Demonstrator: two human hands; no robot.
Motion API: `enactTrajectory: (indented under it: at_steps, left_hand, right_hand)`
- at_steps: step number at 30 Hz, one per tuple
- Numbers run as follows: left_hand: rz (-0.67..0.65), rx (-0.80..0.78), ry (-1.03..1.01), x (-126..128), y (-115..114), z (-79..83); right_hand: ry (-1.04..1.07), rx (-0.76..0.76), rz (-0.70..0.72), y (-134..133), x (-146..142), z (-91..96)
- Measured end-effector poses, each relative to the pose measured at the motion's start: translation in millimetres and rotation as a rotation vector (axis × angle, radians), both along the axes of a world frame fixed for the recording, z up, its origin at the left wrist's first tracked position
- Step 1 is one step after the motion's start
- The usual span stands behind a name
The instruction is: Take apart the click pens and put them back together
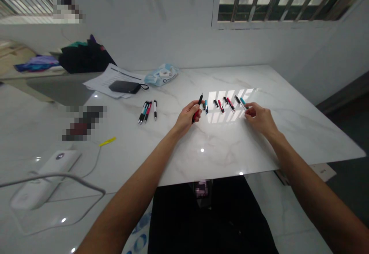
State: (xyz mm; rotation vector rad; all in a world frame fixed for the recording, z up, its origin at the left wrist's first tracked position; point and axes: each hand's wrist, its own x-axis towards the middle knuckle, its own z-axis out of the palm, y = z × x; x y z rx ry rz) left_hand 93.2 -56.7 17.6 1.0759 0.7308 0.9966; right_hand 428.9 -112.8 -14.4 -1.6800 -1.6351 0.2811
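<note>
On a marble table (291, 138), the left hand (186, 118) grips a black-and-red pen half (197, 108). The loosely curled right hand (258, 118) seems empty, beside a row of loose pen halves (220, 106). Three whole pens (146, 112) lie farther left.

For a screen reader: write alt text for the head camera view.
Over a white marble table, the left hand grips a black-and-red pen, and the right hand sits beside a teal pen ending a row of pens. Further left lie more pens, papers and a black pouch.
</note>
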Motion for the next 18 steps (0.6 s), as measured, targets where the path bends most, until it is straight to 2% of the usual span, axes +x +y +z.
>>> enactTrajectory:
  at_steps: [4,8,10,13,16,18]
  left_hand:
    - [0.041,-0.007,0.024,0,4,-4.8]
    - [0.073,0.113,0.084,-1,9,-8.8]
    - [0.088,0.199,0.146,0,8,-9.7]
    - [0.112,0.29,0.228,0,6,-10.3]
    - [0.112,0.336,0.254,0,5,-11.6]
    - [0.118,0.343,0.267,0,6,-13.0]
  right_hand:
    - [-0.025,-0.071,-0.008,-6,5,-7.7]
    - [-0.006,0.027,-0.012,-1,-12,12.9]
    - [0.039,0.087,0.025,5,-32,27.2]
    - [0.119,0.097,0.116,20,-75,44.2]
    - [0.087,0.055,0.285,42,-120,51.9]
    - [0.106,0.021,0.333,57,-143,52.0]
